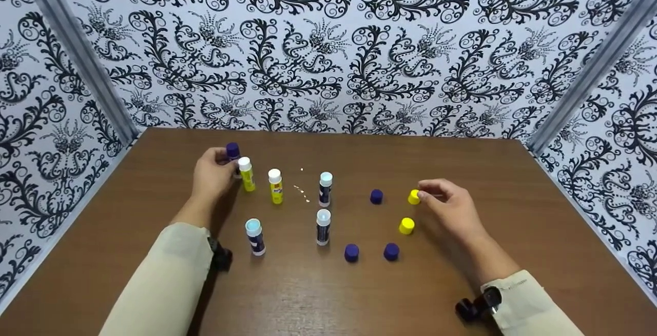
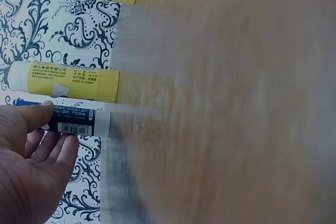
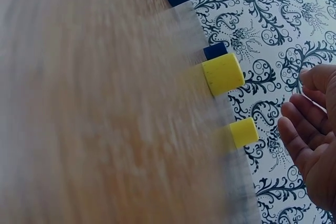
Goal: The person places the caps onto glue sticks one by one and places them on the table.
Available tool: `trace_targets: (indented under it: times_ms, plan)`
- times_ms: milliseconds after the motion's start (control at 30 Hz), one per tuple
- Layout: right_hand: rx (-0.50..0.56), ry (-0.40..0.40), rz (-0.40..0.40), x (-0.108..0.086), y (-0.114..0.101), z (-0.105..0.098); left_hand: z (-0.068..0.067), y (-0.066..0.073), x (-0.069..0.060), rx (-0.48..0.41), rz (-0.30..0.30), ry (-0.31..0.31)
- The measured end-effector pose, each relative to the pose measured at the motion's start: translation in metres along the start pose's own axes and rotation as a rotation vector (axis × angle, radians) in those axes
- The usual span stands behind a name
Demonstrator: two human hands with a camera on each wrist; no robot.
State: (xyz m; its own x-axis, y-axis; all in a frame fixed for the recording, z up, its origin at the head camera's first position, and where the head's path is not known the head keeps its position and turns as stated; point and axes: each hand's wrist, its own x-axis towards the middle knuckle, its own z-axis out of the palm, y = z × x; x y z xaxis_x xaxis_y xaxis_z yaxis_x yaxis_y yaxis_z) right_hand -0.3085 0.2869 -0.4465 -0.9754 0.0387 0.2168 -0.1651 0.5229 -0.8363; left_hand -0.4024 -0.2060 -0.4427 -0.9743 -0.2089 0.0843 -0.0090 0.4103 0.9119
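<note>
At the back left, my left hand (image 1: 211,177) holds a dark-blue glue stick (image 2: 76,120) upright between thumb and fingers; its purple cap (image 1: 233,150) is on. Close beside it stands a yellow glue stick (image 1: 247,176) with a white top, and a second yellow glue stick (image 1: 276,187) is a little to the right. On the right side, my right hand (image 1: 454,210) is beside a yellow cap (image 1: 414,197). In the right wrist view its fingers are loosely bent, holding nothing, apart from the caps. Another yellow cap (image 1: 406,226) sits nearer the front.
Three uncapped dark-blue glue sticks stand mid-table: one at the back (image 1: 325,190), one nearer (image 1: 323,228), one front left (image 1: 255,237). Purple caps lie at the back (image 1: 377,196), front (image 1: 351,253) and front right (image 1: 391,252). White crumbs (image 1: 302,191) dot the brown table (image 1: 287,300). Patterned walls enclose it.
</note>
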Motion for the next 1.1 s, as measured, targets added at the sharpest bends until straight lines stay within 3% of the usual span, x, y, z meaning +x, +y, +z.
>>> trace_targets:
  times_ms: [433, 800, 1100]
  plan:
    - [0.005, -0.003, -0.01, 0.005, 0.006, 0.0, -0.007, -0.003, -0.004, -0.011, 0.052, 0.034]
    - [0.018, -0.046, 0.008, 0.013, 0.014, 0.0, -0.016, -0.003, -0.013, -0.02, 0.028, 0.007]
    - [0.002, -0.078, 0.047, 0.018, 0.016, 0.001, -0.016, 0.002, -0.021, -0.027, 0.076, 0.035]
